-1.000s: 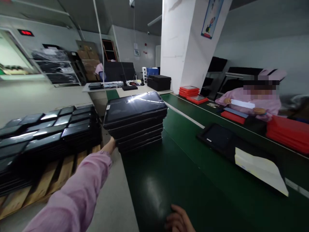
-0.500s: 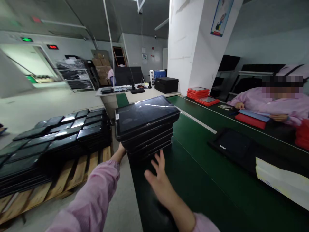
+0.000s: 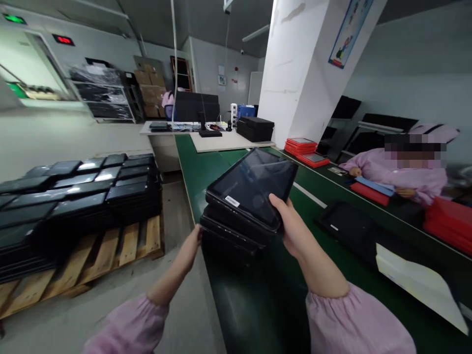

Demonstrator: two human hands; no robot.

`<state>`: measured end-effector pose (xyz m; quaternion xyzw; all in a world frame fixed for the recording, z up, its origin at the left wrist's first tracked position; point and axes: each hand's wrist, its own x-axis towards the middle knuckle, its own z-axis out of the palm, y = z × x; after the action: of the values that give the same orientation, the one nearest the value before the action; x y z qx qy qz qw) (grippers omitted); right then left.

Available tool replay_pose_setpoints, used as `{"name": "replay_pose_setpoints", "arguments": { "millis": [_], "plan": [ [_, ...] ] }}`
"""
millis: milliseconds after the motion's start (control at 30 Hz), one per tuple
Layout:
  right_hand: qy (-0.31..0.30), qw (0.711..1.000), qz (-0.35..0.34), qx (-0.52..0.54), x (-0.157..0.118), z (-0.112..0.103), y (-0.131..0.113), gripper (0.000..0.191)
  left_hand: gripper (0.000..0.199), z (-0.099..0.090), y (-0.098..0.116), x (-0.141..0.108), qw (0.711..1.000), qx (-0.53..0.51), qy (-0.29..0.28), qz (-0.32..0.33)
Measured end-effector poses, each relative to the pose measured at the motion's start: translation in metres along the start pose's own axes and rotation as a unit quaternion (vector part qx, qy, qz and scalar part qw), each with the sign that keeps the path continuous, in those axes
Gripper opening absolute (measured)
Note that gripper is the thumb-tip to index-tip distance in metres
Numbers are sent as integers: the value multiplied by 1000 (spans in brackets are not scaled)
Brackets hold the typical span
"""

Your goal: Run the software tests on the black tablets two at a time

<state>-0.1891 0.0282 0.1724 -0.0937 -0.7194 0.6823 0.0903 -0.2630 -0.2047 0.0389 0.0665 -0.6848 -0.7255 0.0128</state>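
Note:
A stack of black tablet-like devices stands near the left edge of the green-topped table. The top device, with a white label, is turned relative to those below. My right hand grips its right side, thumb on the glass and fingers hidden beneath. At the stack's left side is my left hand, its palm edge against the lower devices; its fingers are mostly hidden behind the stack.
Many black devices lie on a wooden pallet at left. Rightward are another black device, a white sheet and red stacks. A person in pink sits beyond them.
My right hand has risen from open beside the stack to hold the top device, which has turned. The left hand stays at the stack's left side. The camera view has shifted.

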Motion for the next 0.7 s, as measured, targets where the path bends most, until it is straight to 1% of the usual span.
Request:
{"name": "replay_pose_setpoints", "arguments": {
  "millis": [33, 100, 133, 200, 233, 267, 367, 433, 467, 567, 633, 700],
  "plan": [
    [3, 1000, 18, 11, -3, 1, -7, 84, 51, -3, 16, 1, 1000, -9, -6, 13],
    [13, 998, 46, 37, -6, 4, -18, 70, 55, -5, 49, 0, 998, -26, -26, 59],
    [19, 997, 57, 52, -7, 5, -21, 63, 55, -3, 66, -4, 995, -27, -47, 86],
    [33, 993, 70, 87, -7, 8, -26, 51, 56, 6, 93, -19, 986, 20, -86, 141],
    [41, 991, 73, 107, -7, 9, -27, 45, 54, 12, 102, -29, 984, 45, -65, 159],
    [50, 988, 74, 127, -7, 9, -28, 41, 51, 19, 109, -39, 982, 57, -63, 171],
    [73, 977, 76, 184, -9, 4, -28, 25, 51, 36, 115, -70, 978, 98, -47, 176],
    [85, 970, 84, 211, -13, -4, -27, 14, 56, 42, 114, -85, 976, 118, -61, 176],
    [90, 967, 88, 223, -15, -8, -27, 11, 59, 44, 113, -90, 974, 118, -78, 178],
    [108, 956, 86, 257, -27, -19, -22, 6, 68, 47, 108, -102, 973, 81, -128, 174],
    [117, 949, 79, 283, -37, -25, -16, 7, 72, 49, 103, -108, 978, 45, -129, 156],
    [121, 941, 73, 307, -46, -30, -7, 7, 71, 51, 98, -114, 981, 9, -133, 141]
  ]
}}
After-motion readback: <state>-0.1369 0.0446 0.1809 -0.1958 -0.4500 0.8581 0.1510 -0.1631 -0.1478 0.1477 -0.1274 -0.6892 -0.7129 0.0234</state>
